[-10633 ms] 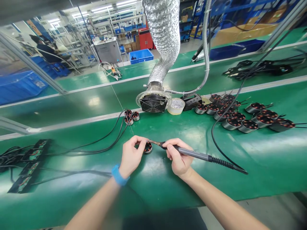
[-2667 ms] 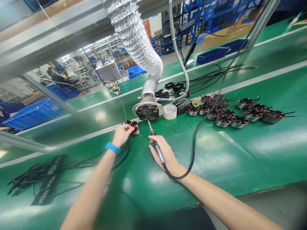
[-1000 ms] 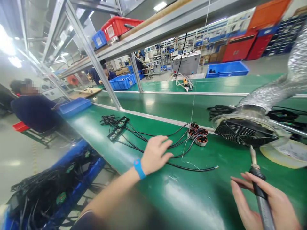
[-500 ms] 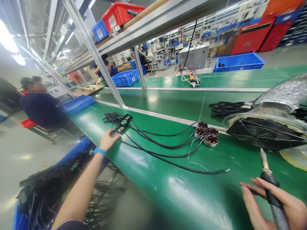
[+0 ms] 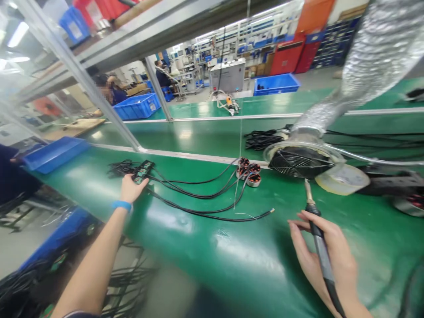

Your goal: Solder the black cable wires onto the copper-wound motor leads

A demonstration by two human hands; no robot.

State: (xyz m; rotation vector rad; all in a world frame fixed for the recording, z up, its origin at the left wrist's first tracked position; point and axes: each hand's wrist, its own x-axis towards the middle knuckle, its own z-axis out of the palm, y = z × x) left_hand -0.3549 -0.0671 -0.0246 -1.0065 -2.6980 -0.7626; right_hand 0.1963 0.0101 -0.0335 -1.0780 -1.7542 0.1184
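Observation:
My left hand [image 5: 132, 189] is closed on the near end of a black strip [image 5: 144, 170] that carries small green circuit boards. Its fingers cover part of the strip. Black cables [image 5: 198, 194] run from there across the bench to several small round motors [image 5: 253, 179] with copper-coloured windings. One cable ends free at a stripped tip [image 5: 272, 211]. In my right hand [image 5: 338, 256] is a soldering iron [image 5: 318, 238], held like a pen, tip pointing away from me. A thin solder wire [image 5: 240, 145] hangs down in front of the motors, its end lying on the bench.
A fume extractor fan [image 5: 300, 162] with a silver duct [image 5: 364, 57] stands just beyond the iron tip. Left lies a blue tray [image 5: 54, 152]; below the bench edge, a blue bin [image 5: 54, 240] holds cables. A metal post [image 5: 106, 106] supports the shelf. Another person sits far left.
The view has turned to the right, so the bench and its contents sit further left. Both hands keep their holds, the left on the strip and the right on the iron.

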